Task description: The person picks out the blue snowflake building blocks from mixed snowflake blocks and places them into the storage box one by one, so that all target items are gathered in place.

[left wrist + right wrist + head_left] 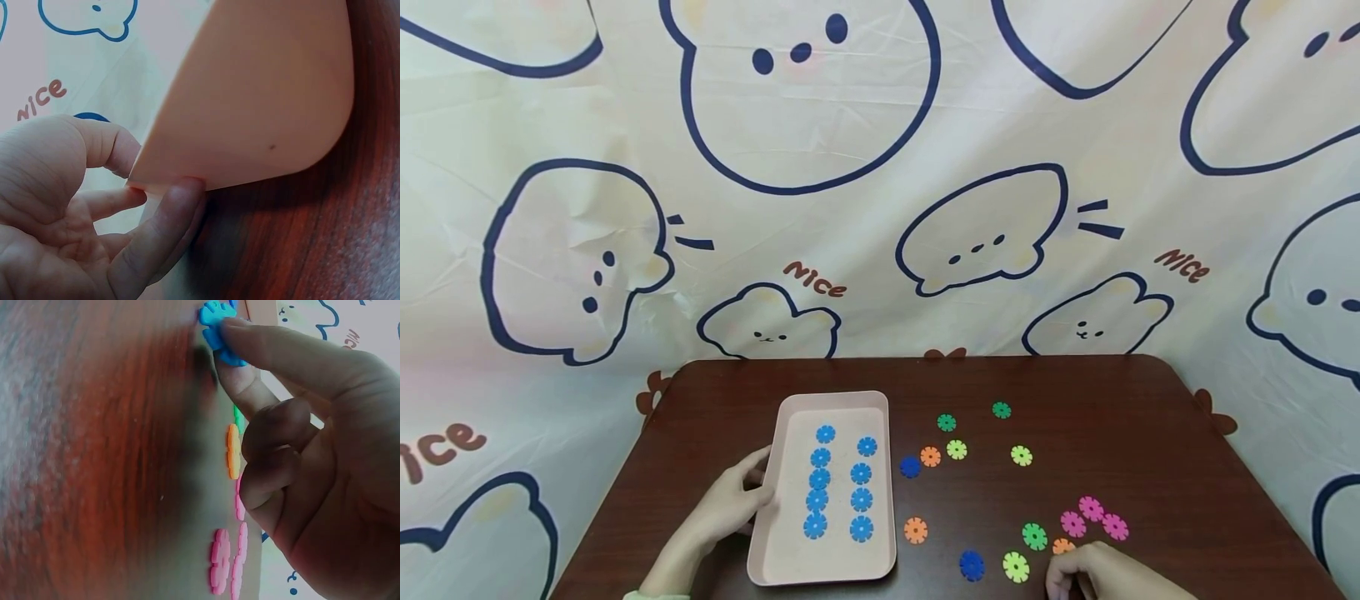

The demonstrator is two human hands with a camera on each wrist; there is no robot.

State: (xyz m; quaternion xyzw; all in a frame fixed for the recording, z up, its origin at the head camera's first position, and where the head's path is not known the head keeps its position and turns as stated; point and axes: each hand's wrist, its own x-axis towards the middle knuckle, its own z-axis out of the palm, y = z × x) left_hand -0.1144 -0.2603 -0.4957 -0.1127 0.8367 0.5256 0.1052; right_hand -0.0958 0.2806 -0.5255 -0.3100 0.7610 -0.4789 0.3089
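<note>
A beige tray [782, 550] lies on the table with light blue snowflake discs [861, 500] in two columns inside it. My left hand [726, 504] grips the tray's left edge, thumb and fingers on either side of the rim in the left wrist view. Over the table's near right part is my right hand [1105, 571]. In the right wrist view its thumb and index finger pinch a light blue snowflake disc [217, 331], hidden in the head view. Close to that hand lie an orange disc [1063, 546] and pink discs [1073, 523].
Right of the tray, loose discs are scattered on the brown table [1187, 467]: dark blue [972, 566], green [1034, 537], yellow-green [1017, 567] and orange [916, 530]. A cartoon-printed curtain [865, 233] hangs behind the table and along its sides.
</note>
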